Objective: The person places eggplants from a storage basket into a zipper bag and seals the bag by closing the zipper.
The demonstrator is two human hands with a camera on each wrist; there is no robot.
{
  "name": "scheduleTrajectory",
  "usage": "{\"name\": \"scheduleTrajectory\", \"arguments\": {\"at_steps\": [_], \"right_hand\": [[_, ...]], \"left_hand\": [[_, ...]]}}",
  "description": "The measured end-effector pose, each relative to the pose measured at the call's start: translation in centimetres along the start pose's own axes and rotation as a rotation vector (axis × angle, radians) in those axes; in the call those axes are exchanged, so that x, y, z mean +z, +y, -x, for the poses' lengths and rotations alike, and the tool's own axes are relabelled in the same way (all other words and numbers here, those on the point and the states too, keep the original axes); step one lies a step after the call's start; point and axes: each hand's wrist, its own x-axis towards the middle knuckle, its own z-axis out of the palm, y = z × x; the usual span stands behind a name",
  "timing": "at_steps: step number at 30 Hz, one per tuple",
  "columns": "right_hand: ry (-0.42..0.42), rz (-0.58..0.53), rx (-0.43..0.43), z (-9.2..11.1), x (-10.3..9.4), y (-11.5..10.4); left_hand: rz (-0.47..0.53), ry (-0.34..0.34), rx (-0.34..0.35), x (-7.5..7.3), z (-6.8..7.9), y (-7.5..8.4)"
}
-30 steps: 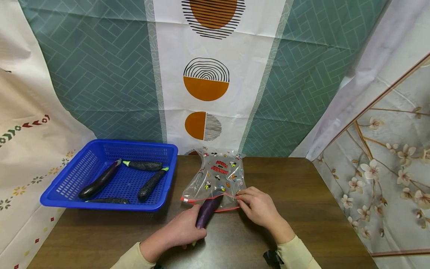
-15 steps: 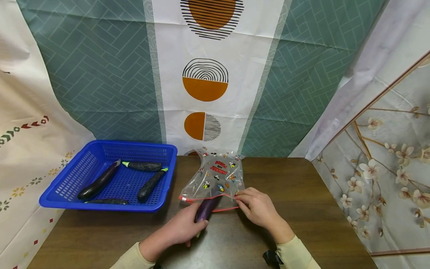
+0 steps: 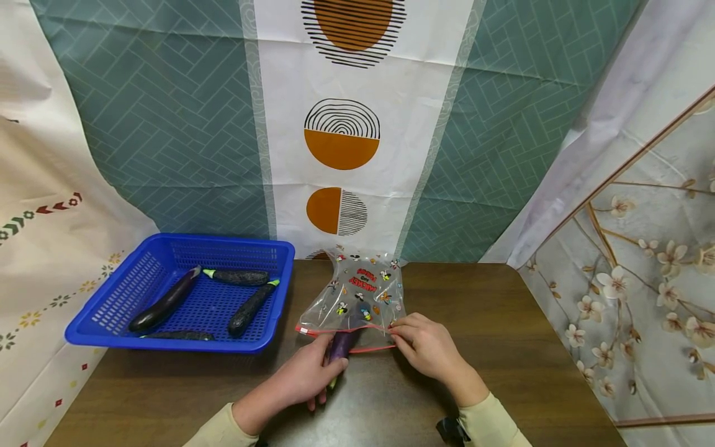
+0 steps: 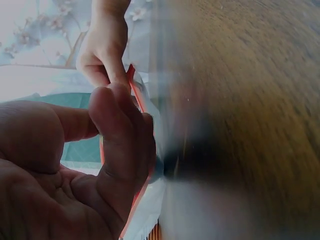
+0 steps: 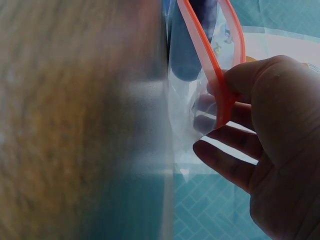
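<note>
My left hand [image 3: 304, 374] grips a purple eggplant [image 3: 340, 347] near its green stem end. The eggplant's far part lies inside a clear zip bag [image 3: 349, 313] with a red-edged mouth and cartoon prints. My right hand [image 3: 427, 344] pinches the right corner of the bag's mouth. In the right wrist view the red rim [image 5: 209, 57] stands parted, with the dark end of the eggplant [image 5: 189, 52] seen through the plastic. In the left wrist view the curled fingers of my left hand [image 4: 112, 160] hide most of what they hold.
A blue perforated basket [image 3: 179, 344] stands on the left of the brown wooden table [image 3: 475, 298]. Several dark eggplants [image 3: 167, 301] lie in it. Patterned cloth [image 3: 346, 74] hangs behind the table and along both sides.
My left hand has slid the eggplant farther into the bag, so less of it shows outside. My right hand keeps its pinch on the corner, shifting only slightly left.
</note>
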Motion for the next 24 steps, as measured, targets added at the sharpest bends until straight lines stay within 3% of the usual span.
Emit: {"name": "scheduleTrajectory", "arguments": {"at_steps": [9,24], "right_hand": [[0.001,-0.009,0.005,-0.05,-0.11,-0.12],[-0.008,-0.018,0.009,-0.02,-0.04,-0.14]], "left_hand": [[0.014,0.004,0.001,0.07,-0.04,0.18],[-0.057,-0.008,0.049,-0.18,-0.38,-0.14]]}}
